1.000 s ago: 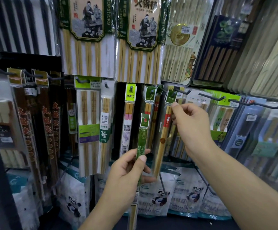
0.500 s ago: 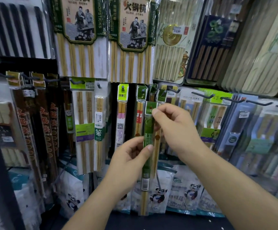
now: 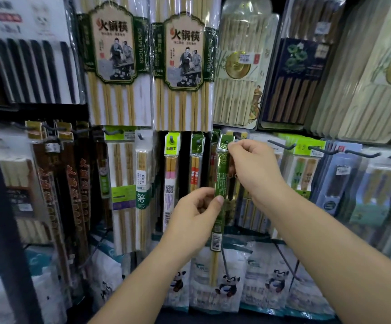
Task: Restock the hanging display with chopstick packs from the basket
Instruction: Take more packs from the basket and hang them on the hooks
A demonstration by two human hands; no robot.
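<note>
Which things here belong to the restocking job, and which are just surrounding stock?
Job: slim green-wrapped chopstick pack; left hand gripping its middle; right hand pinching its top tab.
Bystanders: large bamboo hot-pot chopstick packs with green labels; black chopstick set; white panda-printed bags.

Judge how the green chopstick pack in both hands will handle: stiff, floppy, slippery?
Probably stiff: the green chopstick pack hangs straight, held mid-length by the left hand and at its top by the right hand. Likely light, since fingertip pinches carry it. Looks glossy, so may slip.
</note>
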